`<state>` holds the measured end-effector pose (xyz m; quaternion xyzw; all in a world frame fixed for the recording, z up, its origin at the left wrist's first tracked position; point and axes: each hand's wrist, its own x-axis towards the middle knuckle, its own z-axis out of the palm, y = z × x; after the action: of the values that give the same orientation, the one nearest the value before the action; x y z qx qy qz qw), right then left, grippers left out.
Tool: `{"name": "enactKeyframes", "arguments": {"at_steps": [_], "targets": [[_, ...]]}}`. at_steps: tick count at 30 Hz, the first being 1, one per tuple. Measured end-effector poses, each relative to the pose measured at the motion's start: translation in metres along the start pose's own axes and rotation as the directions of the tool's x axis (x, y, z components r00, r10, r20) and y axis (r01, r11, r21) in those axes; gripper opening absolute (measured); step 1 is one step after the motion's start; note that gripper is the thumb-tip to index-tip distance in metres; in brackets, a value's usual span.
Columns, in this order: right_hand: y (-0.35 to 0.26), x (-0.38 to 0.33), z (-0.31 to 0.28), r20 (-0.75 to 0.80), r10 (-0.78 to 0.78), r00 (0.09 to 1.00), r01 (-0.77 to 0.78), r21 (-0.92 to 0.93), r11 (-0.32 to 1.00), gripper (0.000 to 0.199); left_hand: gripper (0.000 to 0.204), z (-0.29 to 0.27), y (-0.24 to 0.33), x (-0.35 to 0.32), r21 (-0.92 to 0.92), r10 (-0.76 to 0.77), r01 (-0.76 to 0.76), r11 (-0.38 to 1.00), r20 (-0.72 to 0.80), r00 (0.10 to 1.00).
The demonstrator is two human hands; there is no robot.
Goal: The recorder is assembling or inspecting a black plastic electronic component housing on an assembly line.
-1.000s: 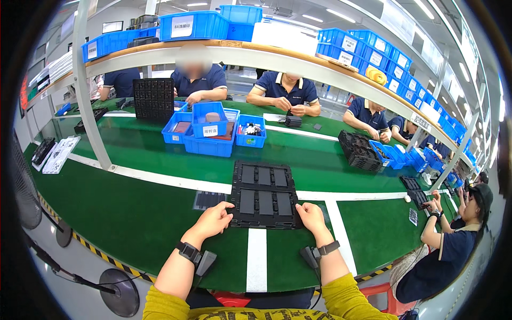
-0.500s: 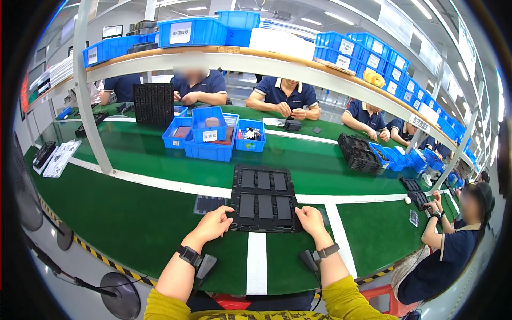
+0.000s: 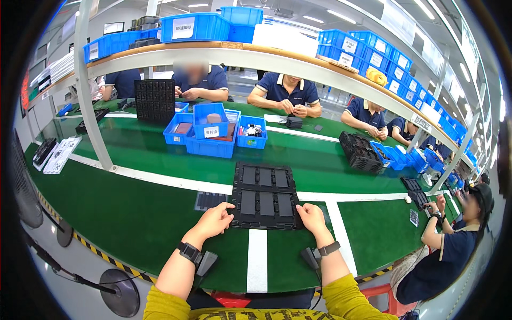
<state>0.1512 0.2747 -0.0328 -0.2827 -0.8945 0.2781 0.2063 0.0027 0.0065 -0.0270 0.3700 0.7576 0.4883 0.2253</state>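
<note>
A black plastic tray lies on the green tabletop in front of me. Flat dark rectangular pieces sit in its compartments in two rows. My left hand is closed at the tray's near left edge, fingers curled against the rim. At the opposite edge, my right hand grips the right rim in the same way. Just beyond my left hand lies a flat sheet of dark strips, partly beside the tray. Each of my wrists carries a dark strapped device.
Blue bins holding parts stand beyond the tray. A post carries an overhead shelf with more blue bins. Black stacked trays sit farther right. Co-workers work across the table, and another person sits at the right.
The tray and both hands appear almost unmoved, with the grip kept on both edges. The whole view has shifted very slightly.
</note>
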Motion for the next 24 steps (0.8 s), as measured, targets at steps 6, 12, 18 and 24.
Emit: {"name": "enactKeyframes", "arguments": {"at_steps": [6,12,18,24], "targets": [[0.0011,0.0,-0.0005,-0.031,-0.008,0.999,0.008,-0.003,1.0,0.037,0.031,0.0013,-0.0017,0.0018,-0.009,0.002,-0.002,1.0,-0.008,1.0],[0.0012,0.0002,0.0011,-0.009,-0.012,1.0,0.012,0.021,1.0,0.037,0.031,0.0007,-0.0036,0.0006,-0.027,-0.006,0.006,1.0,-0.01,1.0],[0.0062,0.0017,0.0029,-0.059,-0.053,0.997,0.054,0.016,0.998,0.037,0.03,0.0023,-0.0029,0.002,0.008,-0.005,0.005,1.0,-0.022,1.0],[0.0018,0.0007,0.0009,0.002,0.008,1.0,-0.008,-0.011,1.0,0.037,0.029,0.0018,-0.0014,0.0001,-0.022,-0.012,0.012,1.0,-0.021,1.0]]}}
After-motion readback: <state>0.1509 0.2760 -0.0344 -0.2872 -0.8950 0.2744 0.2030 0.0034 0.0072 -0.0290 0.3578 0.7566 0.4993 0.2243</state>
